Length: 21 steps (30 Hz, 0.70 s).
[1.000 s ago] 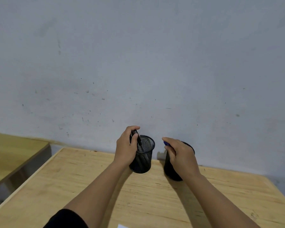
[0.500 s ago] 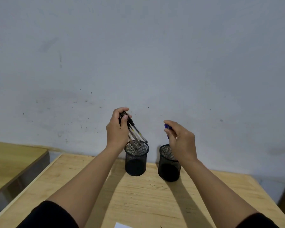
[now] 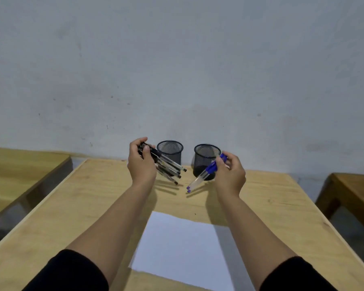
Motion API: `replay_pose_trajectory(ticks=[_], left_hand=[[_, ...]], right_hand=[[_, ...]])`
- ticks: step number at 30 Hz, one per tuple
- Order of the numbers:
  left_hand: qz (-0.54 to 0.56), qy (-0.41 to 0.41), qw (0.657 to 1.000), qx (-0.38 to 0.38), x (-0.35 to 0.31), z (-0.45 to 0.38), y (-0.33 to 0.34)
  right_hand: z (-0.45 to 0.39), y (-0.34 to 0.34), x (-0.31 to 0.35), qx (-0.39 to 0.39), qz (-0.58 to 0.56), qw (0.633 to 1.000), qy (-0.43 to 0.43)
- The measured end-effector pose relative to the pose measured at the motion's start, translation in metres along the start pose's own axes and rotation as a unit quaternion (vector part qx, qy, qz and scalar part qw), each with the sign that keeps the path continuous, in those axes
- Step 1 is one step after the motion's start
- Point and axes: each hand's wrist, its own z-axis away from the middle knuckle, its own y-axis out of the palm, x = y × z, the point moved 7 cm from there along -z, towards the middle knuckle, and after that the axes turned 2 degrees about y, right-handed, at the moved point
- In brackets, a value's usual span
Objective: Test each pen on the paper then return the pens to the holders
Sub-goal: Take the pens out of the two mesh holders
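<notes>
Above the far end of a pale wooden table [image 3: 271, 206], both hands hang in the air, each closed around a bunch of pens. On the left, the left hand [image 3: 142, 162] is clenched round the capped ends of a bundle of black pens [image 3: 168, 165], whose clear barrels fan out down and to the right, their dark tips just short of the table's middle line; their shadows fall on the wood beneath. Opposite it, the right hand [image 3: 231, 175] pinches a smaller bunch of blue pens [image 3: 206, 173] between thumb and fingers, the blue caps up near the fingertips and the clear barrels slanting down and to the left, so that the two sets of tips point toward each other without touching. Behind the hands, near the table's back edge and close to the grey wall [image 3: 177, 59], stand two black mesh holders, both upright: the left holder [image 3: 170, 150] sits just behind the black pens, and the right holder [image 3: 205, 158] stands beside it with a small gap between them, partly covered by the blue pens. No pen shows above either rim, though the mesh hides the bottoms. Nearer the person, a white sheet of paper [image 3: 181, 248] lies flat on the table between the two forearms, well apart from the holders, its surface showing no marks that can be made out. Black sleeves [image 3: 72, 271] cover both upper arms at the lower edge of the view. Other wooden tables [image 3: 19, 171] stand to either side, apart from this one.
</notes>
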Motion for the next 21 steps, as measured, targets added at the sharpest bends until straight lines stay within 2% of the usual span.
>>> replay_pose_trajectory(ticks=[5,10,15,21], left_hand=[[-0.04,-0.084,0.996,-0.012,0.059,0.018,-0.005],[-0.104,-0.114,0.988,0.007,0.085,0.021,-0.003],[-0.226,-0.102,0.964,0.095,0.106,0.01,-0.001],[-0.31,-0.007,0.935,0.17,0.099,0.008,-0.002]], right_hand=[[0.003,-0.018,-0.063,-0.023,-0.021,0.993,0.118],[-0.013,-0.017,-0.094,0.035,0.028,0.987,0.153],[-0.025,-0.017,-0.093,0.12,0.187,0.973,0.064],[-0.023,-0.009,-0.087,0.186,0.3,0.935,-0.04]])
